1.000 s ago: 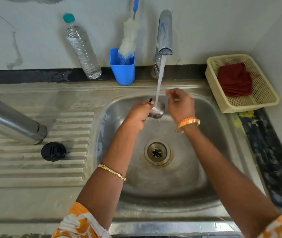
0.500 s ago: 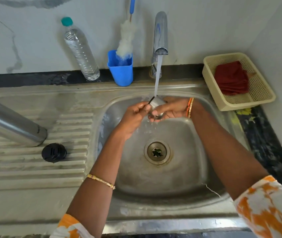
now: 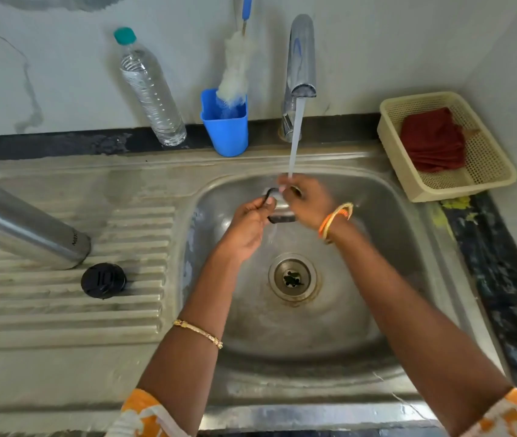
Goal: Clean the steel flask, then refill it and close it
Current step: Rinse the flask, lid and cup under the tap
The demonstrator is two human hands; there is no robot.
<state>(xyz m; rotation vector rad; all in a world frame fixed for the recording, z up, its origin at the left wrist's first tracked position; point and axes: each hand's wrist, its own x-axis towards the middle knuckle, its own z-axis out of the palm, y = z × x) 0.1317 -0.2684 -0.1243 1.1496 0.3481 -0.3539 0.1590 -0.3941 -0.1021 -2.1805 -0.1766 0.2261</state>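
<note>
The steel flask lies on its side on the ribbed drainboard at the left, its top out of frame. A black inner stopper sits just in front of it. Over the sink basin, both hands hold the flask's small steel cap, which has a black loop strap, under the running tap water. My left hand pinches the strap and the cap's left side. My right hand covers the cap from the right, fingers over its top. The water stream lands on my right fingers.
The tap runs at the back. A clear water bottle and a blue cup with a white bottle brush stand behind the sink. A cream basket with a red cloth sits at the right.
My right hand has turned from palm-up under the cap to lying over it, knuckles up. The cap has stayed under the stream and has rotated between my fingers.
</note>
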